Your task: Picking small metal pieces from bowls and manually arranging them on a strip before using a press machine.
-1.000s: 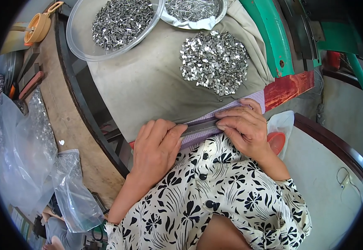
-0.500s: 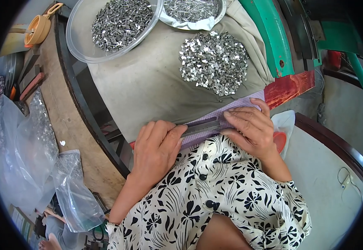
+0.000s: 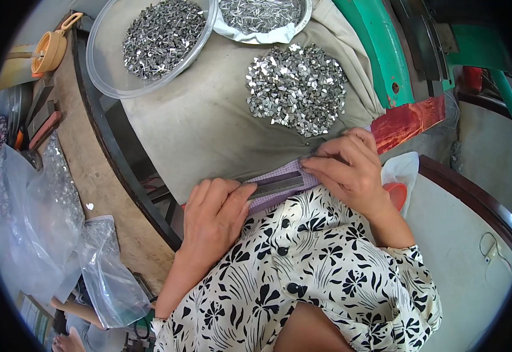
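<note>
Between thumb and fingers, my left hand (image 3: 212, 214) grips the left end of a narrow dark grey metal bar (image 3: 279, 185) lying across my lap. My right hand (image 3: 350, 170) is closed in a pinch just beyond the bar's right end; whatever its fingertips hold is too small to make out. Purple checked cloth (image 3: 262, 204) lies under the bar. A heap of small shiny metal chips (image 3: 297, 88) rests on the grey-green cloth (image 3: 179, 135) in front of my hands.
A clear plastic bowl (image 3: 94, 70) of dark metal pieces stands far left, beside a lined round dish (image 3: 312, 17) of thin metal pins. Green machine frame (image 3: 382, 53) borders the far right. Plastic bags (image 3: 27, 234) lie by the wooden bench (image 3: 121, 217) at left.
The fingers of my right hand have drawn from a spread pose at the bar's end into a pinch, slightly up and left. My left hand keeps its grip. The whole view has shifted a little.
</note>
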